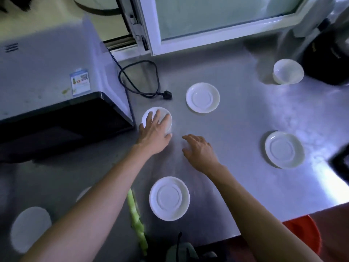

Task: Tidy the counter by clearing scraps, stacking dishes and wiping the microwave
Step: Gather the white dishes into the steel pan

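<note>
- Nearest the lens, a green scrap lies on the desk between the forearms.
- Left hand fingers spread over an upturned bowl beside the microwave — likely gathering it for stacking.
- Right hand relaxed, grasping nothing.
- Saucers: three clear — near, centre, right; one upright bowl far right.

A steel counter carries a microwave, white saucers, a bowl, a green scrap and a power cord.
</note>
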A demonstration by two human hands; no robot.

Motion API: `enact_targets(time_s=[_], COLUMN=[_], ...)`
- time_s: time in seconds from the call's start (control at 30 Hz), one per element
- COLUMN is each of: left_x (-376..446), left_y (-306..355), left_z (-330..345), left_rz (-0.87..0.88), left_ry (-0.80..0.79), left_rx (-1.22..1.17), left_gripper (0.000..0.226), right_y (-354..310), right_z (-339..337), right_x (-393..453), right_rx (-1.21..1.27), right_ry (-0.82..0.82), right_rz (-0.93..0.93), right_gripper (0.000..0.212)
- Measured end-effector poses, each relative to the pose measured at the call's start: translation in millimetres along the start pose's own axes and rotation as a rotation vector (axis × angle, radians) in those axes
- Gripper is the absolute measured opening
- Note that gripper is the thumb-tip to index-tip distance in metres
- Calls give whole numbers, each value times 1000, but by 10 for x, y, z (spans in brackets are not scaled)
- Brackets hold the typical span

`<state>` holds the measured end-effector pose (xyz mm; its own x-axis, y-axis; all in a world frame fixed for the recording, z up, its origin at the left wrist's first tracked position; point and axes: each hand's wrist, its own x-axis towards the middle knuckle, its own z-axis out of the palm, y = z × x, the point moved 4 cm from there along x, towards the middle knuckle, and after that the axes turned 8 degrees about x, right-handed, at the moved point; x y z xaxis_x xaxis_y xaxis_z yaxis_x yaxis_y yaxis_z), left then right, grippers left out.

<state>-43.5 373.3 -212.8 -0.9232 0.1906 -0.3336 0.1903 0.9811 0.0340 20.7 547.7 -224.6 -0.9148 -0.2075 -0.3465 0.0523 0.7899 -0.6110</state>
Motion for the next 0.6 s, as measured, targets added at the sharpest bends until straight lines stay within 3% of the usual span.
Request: enact_targets(time_s=[0.4,0.6], left_x=[366,380], left_y=[-62,-49], left_z=[127,108], left_rz=[-159,-206], left_ry=[-189,-83], left_rx=[-51,-146], left_gripper=[97,103], right_y=[101,92], right_z=[-186,-231], right_x=[361,381], right_rx=[43,3], right_ry=[-42,-46], right_rz=[-74,-78], right_gripper=[46,44])
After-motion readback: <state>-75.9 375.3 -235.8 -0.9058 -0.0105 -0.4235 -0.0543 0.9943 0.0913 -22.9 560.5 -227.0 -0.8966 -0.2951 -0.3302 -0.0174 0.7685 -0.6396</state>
